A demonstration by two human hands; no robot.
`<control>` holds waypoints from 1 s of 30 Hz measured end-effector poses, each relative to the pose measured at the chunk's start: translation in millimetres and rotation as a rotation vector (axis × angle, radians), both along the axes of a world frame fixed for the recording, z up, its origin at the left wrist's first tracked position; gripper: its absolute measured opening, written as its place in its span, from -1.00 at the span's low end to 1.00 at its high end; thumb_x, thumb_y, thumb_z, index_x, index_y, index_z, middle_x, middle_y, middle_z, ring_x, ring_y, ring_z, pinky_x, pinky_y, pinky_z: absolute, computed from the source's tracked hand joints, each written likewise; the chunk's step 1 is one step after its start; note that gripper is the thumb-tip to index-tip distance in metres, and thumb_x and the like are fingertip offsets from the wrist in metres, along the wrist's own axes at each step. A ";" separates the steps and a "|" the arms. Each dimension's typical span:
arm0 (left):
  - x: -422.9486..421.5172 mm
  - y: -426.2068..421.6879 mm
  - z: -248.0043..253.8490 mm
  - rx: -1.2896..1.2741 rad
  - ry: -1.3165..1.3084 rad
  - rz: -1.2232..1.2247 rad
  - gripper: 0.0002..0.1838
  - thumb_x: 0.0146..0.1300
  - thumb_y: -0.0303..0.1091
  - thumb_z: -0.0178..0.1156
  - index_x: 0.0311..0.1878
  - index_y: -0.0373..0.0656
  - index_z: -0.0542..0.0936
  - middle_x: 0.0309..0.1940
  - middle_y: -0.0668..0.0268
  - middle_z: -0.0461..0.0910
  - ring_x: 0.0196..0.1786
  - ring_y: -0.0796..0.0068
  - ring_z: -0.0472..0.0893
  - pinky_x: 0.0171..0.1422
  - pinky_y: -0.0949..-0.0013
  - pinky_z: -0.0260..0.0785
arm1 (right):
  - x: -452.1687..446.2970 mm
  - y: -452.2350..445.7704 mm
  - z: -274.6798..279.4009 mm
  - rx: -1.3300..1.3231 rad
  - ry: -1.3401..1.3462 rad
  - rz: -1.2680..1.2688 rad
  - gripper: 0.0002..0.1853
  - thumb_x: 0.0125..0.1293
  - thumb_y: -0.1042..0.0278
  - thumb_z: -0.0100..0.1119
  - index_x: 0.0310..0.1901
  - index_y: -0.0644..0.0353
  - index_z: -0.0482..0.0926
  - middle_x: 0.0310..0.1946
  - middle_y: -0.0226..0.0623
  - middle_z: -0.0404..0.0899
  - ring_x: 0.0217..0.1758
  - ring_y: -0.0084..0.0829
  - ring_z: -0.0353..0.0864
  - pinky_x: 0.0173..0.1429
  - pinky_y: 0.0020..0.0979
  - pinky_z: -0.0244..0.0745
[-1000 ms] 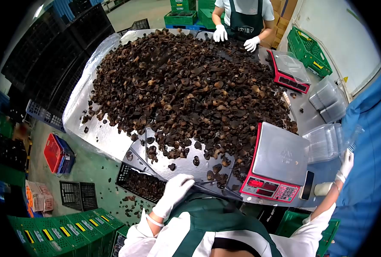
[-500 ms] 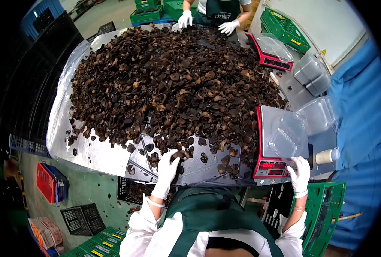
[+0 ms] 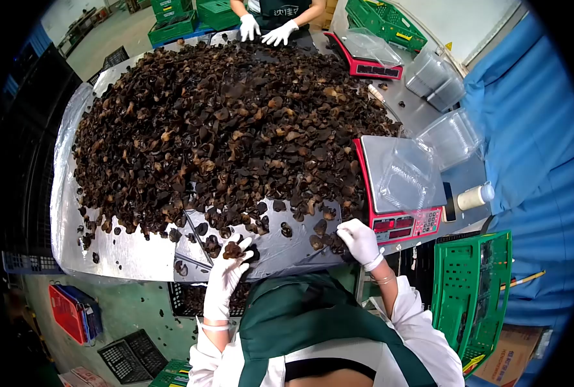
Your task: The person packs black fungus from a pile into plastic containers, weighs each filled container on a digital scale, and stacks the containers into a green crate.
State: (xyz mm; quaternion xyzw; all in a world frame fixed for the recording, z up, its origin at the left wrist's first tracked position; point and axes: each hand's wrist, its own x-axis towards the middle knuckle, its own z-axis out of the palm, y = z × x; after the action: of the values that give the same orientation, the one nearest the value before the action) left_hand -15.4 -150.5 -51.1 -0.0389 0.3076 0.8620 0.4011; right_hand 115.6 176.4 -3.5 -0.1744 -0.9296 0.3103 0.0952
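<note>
Well, my left hand (image 3: 222,276) holds a mushroom (image 3: 232,250) by the near edge of the table (image 3: 132,259); it could fall if my hold slips. My right hand (image 3: 360,242) is curled, maybe gripping nothing; I can't tell.

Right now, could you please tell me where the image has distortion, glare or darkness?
Head view: the corners are black and the table edge looks bowed; head view: pale glare on bare metal at its near left; head view: the clear container shows streaky highlights; head view: the far left is deep in shadow; head view: the left hand is bright.
</note>
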 end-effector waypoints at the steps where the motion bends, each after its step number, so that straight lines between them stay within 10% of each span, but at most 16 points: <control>1: 3.5 -1.5 5.1 -0.005 0.031 -0.012 -0.31 0.19 -0.46 0.15 0.40 -0.23 0.18 0.32 -0.04 0.31 0.16 0.17 0.54 0.07 0.33 0.54 | 3.8 -1.0 -5.1 0.098 -0.142 0.025 -0.64 0.11 0.08 0.32 -0.16 0.15 0.58 -0.29 -0.17 0.54 -0.21 -0.10 0.60 -0.20 -0.17 0.50; 4: 16.0 -1.2 21.0 -0.037 0.051 -0.011 -0.35 0.26 -0.35 0.15 0.40 -0.23 0.20 0.36 0.02 0.27 0.29 0.10 0.41 0.13 0.27 0.50 | 15.3 -8.0 -19.4 0.239 -0.308 0.086 -0.20 -0.14 -0.13 0.44 0.13 0.12 0.42 -0.19 -0.13 0.45 -0.16 -0.09 0.57 -0.18 -0.13 0.51; 8: 17.7 6.6 13.7 0.088 -0.119 -0.036 -0.32 0.26 -0.31 0.17 0.41 -0.21 0.17 0.36 0.00 0.26 0.32 0.05 0.38 0.24 0.18 0.44 | 8.2 -23.6 -42.1 0.001 -0.105 0.065 -0.40 0.06 0.25 0.32 0.19 0.07 0.41 -0.18 -0.15 0.44 -0.16 -0.05 0.55 -0.14 -0.15 0.49; 11: 18.2 13.0 11.0 0.137 -0.180 -0.054 -0.28 0.22 -0.21 0.14 0.43 -0.14 0.17 0.37 -0.01 0.24 0.39 0.02 0.27 0.33 0.02 0.29 | -7.3 -26.3 -55.9 -0.254 0.040 0.122 -0.50 0.09 0.46 0.30 0.13 0.09 0.50 -0.22 -0.26 0.51 -0.22 -0.38 0.56 -0.13 -0.42 0.49; 13: 16.5 14.5 11.1 0.176 -0.200 -0.078 -0.26 0.20 -0.21 0.13 0.45 -0.13 0.15 0.39 0.01 0.21 0.41 0.02 0.24 0.36 -0.04 0.23 | -14.8 -30.0 -45.4 -0.866 -0.056 -0.012 -0.60 0.25 0.43 0.20 0.14 0.16 0.50 -0.09 -0.39 0.56 -0.15 -0.55 0.56 -0.11 -0.50 0.56; 20: 17.8 17.4 -14.5 0.080 -0.157 0.018 -0.59 0.20 -0.41 0.06 0.14 -0.28 0.44 0.25 -0.04 0.40 0.26 -0.02 0.45 0.29 0.04 0.37 | -4.9 -8.7 -44.8 -1.515 0.090 -0.175 -0.77 0.35 0.33 0.05 -0.02 0.18 0.53 -0.15 -0.37 0.56 -0.18 -0.58 0.55 -0.16 -0.47 0.57; 23: 19.8 19.8 -12.0 -0.007 -0.130 0.044 -0.67 0.28 -0.46 0.03 0.12 -0.27 0.45 0.17 -0.02 0.48 0.16 0.05 0.53 0.19 0.15 0.47 | -14.0 -9.9 -41.4 -1.197 -0.040 -0.280 -0.81 0.31 0.31 0.13 -0.10 0.15 0.56 -0.25 -0.42 0.57 -0.28 -0.58 0.55 -0.22 -0.49 0.53; 27: 21.3 24.1 -6.2 -0.224 0.029 0.011 -0.70 0.36 -0.38 0.08 0.12 -0.26 0.45 0.04 0.08 0.56 0.00 0.20 0.62 0.01 0.32 0.55 | -36.7 -28.2 -50.5 0.042 0.197 0.050 -0.54 0.13 0.18 0.33 0.08 0.05 0.51 -0.22 -0.29 0.50 -0.22 -0.26 0.59 -0.17 -0.33 0.53; 30: 21.5 28.7 -2.8 -0.363 0.062 -0.025 -0.74 0.38 -0.32 0.10 0.05 -0.23 0.48 -0.07 0.15 0.60 -0.11 0.31 0.65 -0.04 0.37 0.54 | -46.0 -36.9 -61.0 0.064 0.001 0.098 -0.57 0.13 0.23 0.29 0.07 -0.02 0.48 -0.20 -0.24 0.46 -0.15 -0.16 0.58 -0.12 -0.25 0.51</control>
State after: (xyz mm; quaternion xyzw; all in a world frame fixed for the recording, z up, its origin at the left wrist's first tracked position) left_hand 6.0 -121.8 -53.9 -0.0802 0.4710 0.7880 0.3883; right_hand 69.6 139.6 -64.5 -0.1255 -0.9465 0.2846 0.0859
